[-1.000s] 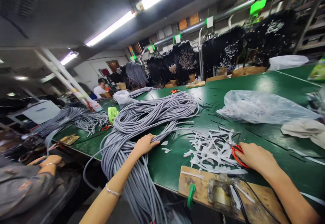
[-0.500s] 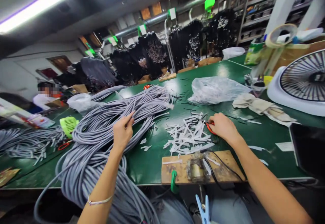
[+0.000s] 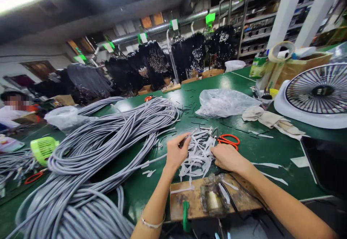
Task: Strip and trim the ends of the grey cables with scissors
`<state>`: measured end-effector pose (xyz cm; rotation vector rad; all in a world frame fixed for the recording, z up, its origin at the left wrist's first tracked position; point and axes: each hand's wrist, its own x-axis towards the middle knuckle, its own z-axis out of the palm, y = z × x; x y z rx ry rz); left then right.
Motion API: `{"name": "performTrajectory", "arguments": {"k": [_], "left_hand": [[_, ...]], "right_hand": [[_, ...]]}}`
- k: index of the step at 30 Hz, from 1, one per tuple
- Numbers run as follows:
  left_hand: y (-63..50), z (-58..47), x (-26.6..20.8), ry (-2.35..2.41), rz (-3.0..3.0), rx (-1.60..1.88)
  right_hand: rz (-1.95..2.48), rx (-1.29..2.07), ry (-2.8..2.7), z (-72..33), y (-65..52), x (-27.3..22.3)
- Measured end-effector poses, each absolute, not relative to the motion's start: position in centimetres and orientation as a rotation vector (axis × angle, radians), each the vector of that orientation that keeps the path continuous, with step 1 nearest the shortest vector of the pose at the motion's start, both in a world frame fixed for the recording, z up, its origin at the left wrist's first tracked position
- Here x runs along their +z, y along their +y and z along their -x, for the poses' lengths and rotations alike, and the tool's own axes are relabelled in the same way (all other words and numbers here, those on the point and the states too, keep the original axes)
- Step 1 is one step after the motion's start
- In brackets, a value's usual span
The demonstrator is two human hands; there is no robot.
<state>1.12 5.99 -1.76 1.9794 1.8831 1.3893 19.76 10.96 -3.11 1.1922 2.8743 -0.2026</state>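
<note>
My left hand (image 3: 176, 153) is pinched closed around the end of a grey cable (image 3: 155, 160), which runs in from the left and passes behind the wrist. Its fingertips are over the left edge of a pile of white strips (image 3: 199, 152). On the pile's right side, my right hand (image 3: 230, 156) has its fingers drawn together, touching the strips; what is between them is hidden. Red-handled scissors (image 3: 230, 140) lie on the green table just behind that hand. Large coils of grey cable (image 3: 108, 141) spread over the table to the left.
In front of the pile, a wooden board (image 3: 187, 210) carries a small metal device (image 3: 213, 199) and a green clamp (image 3: 185, 215). A clear plastic bag (image 3: 227, 103), a cloth (image 3: 273, 119) and a white fan (image 3: 282, 105) are at right. Another person sits far left.
My left hand has moved right from the coils to the strips, bringing a cable end. My right hand has let go of the scissors and moved onto the pile. The view has shifted right.
</note>
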Motion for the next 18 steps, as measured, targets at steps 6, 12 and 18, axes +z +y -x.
{"name": "performTrajectory", "arguments": {"k": [6, 12, 18], "left_hand": [[5.2, -2.1, -2.5, 1.977, -1.933, 1.317], [4.4, -2.5, -1.8, 1.932, -2.017, 1.326], [4.5, -2.2, -1.5, 1.738, -2.096, 1.33]], "right_hand": [[-1.321, -0.424, 3.122, -20.7, 12.1, -2.3], [-1.601, -1.268, 3.261, -18.4, 10.9, -1.6], [-1.557, -1.771, 3.225, -16.7, 10.9, 0.0]]}}
